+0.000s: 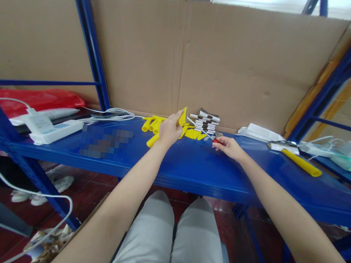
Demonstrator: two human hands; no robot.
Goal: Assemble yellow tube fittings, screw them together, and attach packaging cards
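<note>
My left hand [171, 130] is closed around a yellow scraper [183, 117]. Its flat, wedge-shaped head points up above my fingers, and a yellow tube handle comes out below the hand. My right hand [229, 148] grips the red handle of a screwdriver [216, 141], whose thin shaft slants up and left toward the scraper head. Whether the tip touches the head I cannot tell. Between the hands lie a row of flat yellow pieces [193, 134] and a few small metal screws [206, 138]. Several yellow tubes [153, 124] lie just left of my left hand.
Behind the yellow pieces stands a stack of white-and-dark packets [206, 120]. A loose yellow tube [301, 162] lies on the right of the blue shelf [202, 174]. White power strips and cables [61, 130] are at left. A cardboard sheet [237, 62] closes off the back, between blue posts.
</note>
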